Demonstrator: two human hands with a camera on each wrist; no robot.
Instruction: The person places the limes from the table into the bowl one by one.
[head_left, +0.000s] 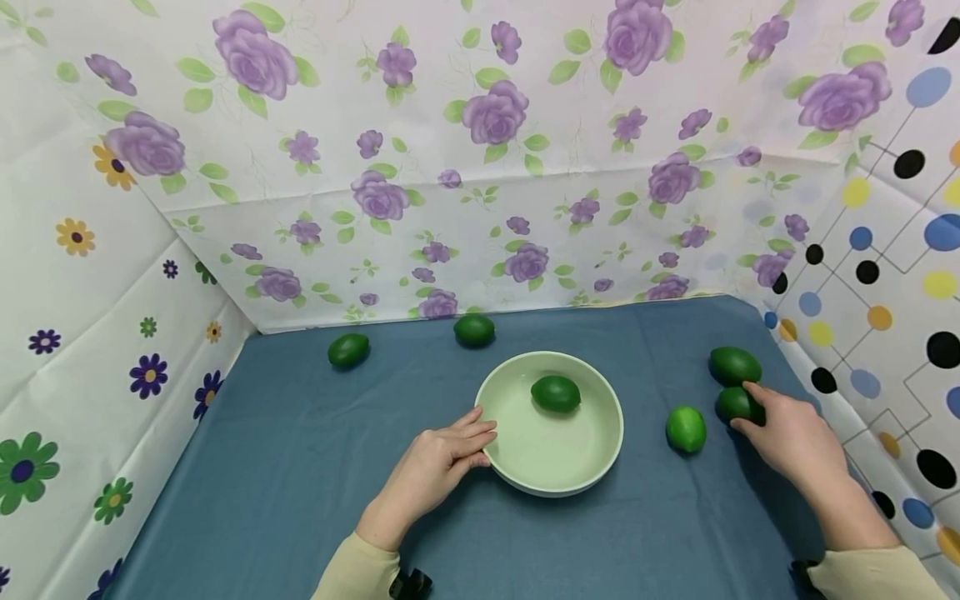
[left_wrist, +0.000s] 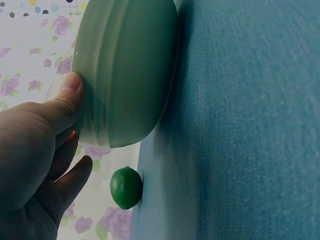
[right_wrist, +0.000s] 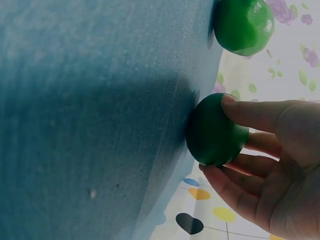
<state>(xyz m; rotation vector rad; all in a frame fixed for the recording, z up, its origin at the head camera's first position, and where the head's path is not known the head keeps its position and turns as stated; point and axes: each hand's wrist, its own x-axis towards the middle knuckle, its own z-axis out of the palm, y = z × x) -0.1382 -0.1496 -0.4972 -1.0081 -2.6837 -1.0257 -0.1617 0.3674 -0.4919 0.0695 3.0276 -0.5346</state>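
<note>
A pale green bowl (head_left: pixel 551 458) stands on the blue cloth with one dark green lime (head_left: pixel 556 394) inside. My left hand (head_left: pixel 438 467) holds the bowl's left rim, the thumb against the outer wall (left_wrist: pixel 127 75) in the left wrist view. At the right, my right hand (head_left: pixel 798 437) pinches a dark green lime (right_wrist: pixel 215 131) between thumb and fingers; it is at or very near the cloth. Just behind it lies another dark lime (head_left: pixel 735 367). A brighter green lime (head_left: pixel 686 429) lies between the bowl and my right hand.
Two more dark limes lie toward the back, one at the left (head_left: pixel 348 351) and one behind the bowl (head_left: pixel 474 331). A flowered sheet (head_left: pixel 450 183) closes off the back. Patterned sheets rise at the left (head_left: pixel 97 333) and the right (head_left: pixel 900 333).
</note>
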